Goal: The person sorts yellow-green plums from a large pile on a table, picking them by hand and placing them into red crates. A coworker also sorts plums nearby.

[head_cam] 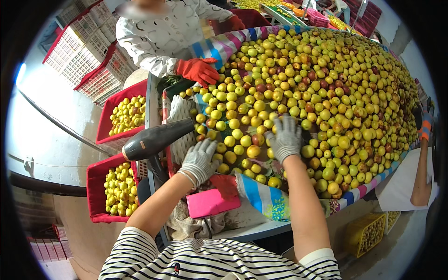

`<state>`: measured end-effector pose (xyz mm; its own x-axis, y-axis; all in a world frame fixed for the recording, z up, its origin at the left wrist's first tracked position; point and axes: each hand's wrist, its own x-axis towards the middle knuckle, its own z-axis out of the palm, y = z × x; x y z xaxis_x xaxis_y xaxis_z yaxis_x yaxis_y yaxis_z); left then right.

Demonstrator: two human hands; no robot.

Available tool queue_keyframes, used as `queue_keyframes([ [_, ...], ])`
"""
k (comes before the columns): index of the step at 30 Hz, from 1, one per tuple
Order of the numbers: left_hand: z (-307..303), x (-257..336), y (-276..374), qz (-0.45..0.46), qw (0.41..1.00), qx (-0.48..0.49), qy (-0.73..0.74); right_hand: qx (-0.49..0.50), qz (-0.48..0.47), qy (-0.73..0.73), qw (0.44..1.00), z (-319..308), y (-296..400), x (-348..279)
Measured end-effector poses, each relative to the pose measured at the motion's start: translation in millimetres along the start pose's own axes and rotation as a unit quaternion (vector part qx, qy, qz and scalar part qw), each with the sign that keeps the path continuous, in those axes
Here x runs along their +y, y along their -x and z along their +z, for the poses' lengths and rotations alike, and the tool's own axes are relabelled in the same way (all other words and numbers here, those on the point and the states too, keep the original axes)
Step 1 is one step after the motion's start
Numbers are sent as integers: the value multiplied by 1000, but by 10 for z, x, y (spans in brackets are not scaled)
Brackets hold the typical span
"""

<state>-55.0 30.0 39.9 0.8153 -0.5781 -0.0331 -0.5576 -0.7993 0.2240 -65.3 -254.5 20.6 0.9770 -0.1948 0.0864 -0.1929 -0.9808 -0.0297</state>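
Note:
A large heap of small round fruits [336,87], yellow-green with some reddish-brown ones, covers the table before me. My right hand [287,138], in a grey striped knit glove, lies palm down among the fruits with its fingers spread. Fruits touch its thumb side; what is under the palm is hidden. My left hand [200,161], gloved the same way, rests at the near left edge of the fruits, fingers apart, with no fruit visible in its grasp. Just beyond it, a black hair dryer [157,138] lies across white foam netting [180,110].
Two red-lined crates [91,196] of fruit stand at the left. A pink case [210,203] and crumpled cloth [192,220] lie near me. Across the table, a person's red glove [199,71] touches the fruits. Another person's arm [421,171] is at right, above a yellow crate [362,232].

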Motion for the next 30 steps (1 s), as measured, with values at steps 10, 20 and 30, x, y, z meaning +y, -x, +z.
queue_keyframes([
  [10, -8, 479, -1289, 91, 977, 140, 135, 36, -132, -377, 916, -321, 5, 24],
  [20, 272, 815, -1897, 36, 995, -23, -90, 101, 127, -279, 947, -275, -133, 572],
  [30, -36, 81, -831, 38, 936, 262, 233, -192, 68, 9, 979, -470, -36, 227],
])
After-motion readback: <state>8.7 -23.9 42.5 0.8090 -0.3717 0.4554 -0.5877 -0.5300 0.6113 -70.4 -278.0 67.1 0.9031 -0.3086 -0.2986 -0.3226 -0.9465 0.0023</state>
